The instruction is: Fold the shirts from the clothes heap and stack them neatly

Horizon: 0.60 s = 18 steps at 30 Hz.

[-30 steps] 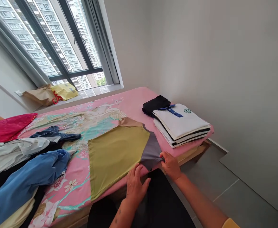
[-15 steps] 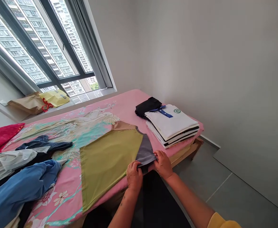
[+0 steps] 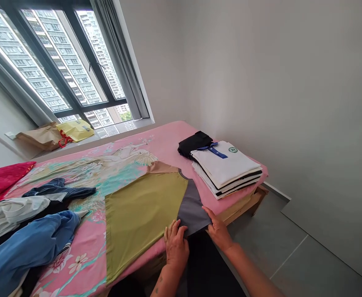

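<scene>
An olive T-shirt (image 3: 143, 198) with one grey sleeve (image 3: 193, 208) and one tan sleeve (image 3: 162, 167) lies spread flat on the bed's near edge. My left hand (image 3: 176, 245) holds the shirt's lower edge where the olive body meets the grey sleeve, its fingers bent over the cloth. At the sleeve's open end, my right hand (image 3: 219, 231) pinches the hem between thumb and fingers. The grey sleeve is stretched out smooth between both hands, its lower edge hanging just past the mattress.
A stack of folded white shirts (image 3: 227, 165) and a folded black garment (image 3: 195, 144) sit at the bed's right end. Loose clothes, including a blue garment (image 3: 29, 243) and jeans (image 3: 58, 189), lie left. The pink floral sheet (image 3: 165, 136) covers the bed; paper bags (image 3: 40, 136) rest by the window.
My right hand has drawn the sleeve end outward and down, so the bunched grey sleeve now lies flatter. My left hand has shifted slightly down and keeps to the sleeve's inner end.
</scene>
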### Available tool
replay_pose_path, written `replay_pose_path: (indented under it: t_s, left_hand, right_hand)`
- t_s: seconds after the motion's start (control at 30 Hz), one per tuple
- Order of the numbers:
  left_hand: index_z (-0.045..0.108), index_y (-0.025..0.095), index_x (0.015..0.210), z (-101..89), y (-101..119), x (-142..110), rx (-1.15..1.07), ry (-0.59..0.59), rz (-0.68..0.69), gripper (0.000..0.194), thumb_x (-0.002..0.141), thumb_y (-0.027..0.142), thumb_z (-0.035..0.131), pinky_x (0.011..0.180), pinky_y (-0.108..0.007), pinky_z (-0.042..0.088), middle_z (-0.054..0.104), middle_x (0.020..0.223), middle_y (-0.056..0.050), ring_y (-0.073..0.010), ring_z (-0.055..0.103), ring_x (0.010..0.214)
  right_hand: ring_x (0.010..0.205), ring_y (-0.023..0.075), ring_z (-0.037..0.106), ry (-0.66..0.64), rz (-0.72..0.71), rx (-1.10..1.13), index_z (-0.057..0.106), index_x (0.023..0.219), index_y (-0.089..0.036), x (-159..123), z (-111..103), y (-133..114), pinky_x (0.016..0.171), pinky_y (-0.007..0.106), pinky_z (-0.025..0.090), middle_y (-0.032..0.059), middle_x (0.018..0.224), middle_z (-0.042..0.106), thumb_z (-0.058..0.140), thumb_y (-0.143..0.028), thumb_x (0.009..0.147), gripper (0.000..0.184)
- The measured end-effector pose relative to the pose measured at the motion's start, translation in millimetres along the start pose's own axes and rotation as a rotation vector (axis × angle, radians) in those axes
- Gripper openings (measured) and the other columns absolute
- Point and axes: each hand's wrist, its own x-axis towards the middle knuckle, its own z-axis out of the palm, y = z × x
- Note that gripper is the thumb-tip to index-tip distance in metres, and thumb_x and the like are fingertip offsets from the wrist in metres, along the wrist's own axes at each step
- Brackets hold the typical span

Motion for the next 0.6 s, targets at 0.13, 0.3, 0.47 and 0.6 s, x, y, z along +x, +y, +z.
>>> replay_pose_path:
  t_s: [0.13,0.3,0.47,0.6]
  left_hand:
    - [0.065,0.026,0.094,-3.7,-6,-20,-0.012,-0.030,0.151,0.043,0.070,-0.002,0.042,0.106,-0.059,0.027,0.061,0.121,-0.004,-0.0262,0.045,0.124]
    - [0.063,0.028,0.104,-25.6,-29,-63,0.003,0.056,0.185,0.040,0.078,0.003,0.044,0.105,-0.055,0.034,0.059,0.124,-0.004,-0.0234,0.045,0.125]
    - [0.059,0.027,0.112,-67.1,-86,-113,0.101,0.170,0.056,0.038,0.081,0.008,0.047,0.106,-0.052,0.033,0.056,0.128,-0.005,-0.0228,0.044,0.126]
    - [0.055,0.025,0.119,-100.2,-131,-139,0.216,0.199,-0.076,0.038,0.083,0.015,0.049,0.107,-0.051,0.032,0.055,0.129,-0.007,-0.0239,0.044,0.126]
  right_hand:
    - [0.109,0.0181,0.058,-0.079,-0.020,0.109,0.064,0.112,-0.023,-6,0,10,0.100,0.036,0.042,0.0018,0.115,0.065,0.036,-0.010,0.072,0.050]
    - [0.081,0.0189,0.066,-0.101,0.010,0.135,0.064,0.110,-0.022,-16,-7,23,0.076,0.033,0.054,0.0025,0.095,0.070,0.042,-0.018,0.079,0.038]
    - [0.100,0.0194,0.062,0.034,-0.229,-0.077,0.054,0.120,-0.025,-25,-30,39,0.087,0.034,0.051,0.0058,0.108,0.065,0.045,-0.020,0.083,0.039]
    - [0.120,0.0211,0.050,-0.032,-0.519,-0.335,0.046,0.131,-0.026,-11,-49,42,0.103,0.041,0.041,0.0059,0.127,0.055,0.044,-0.016,0.084,0.048]
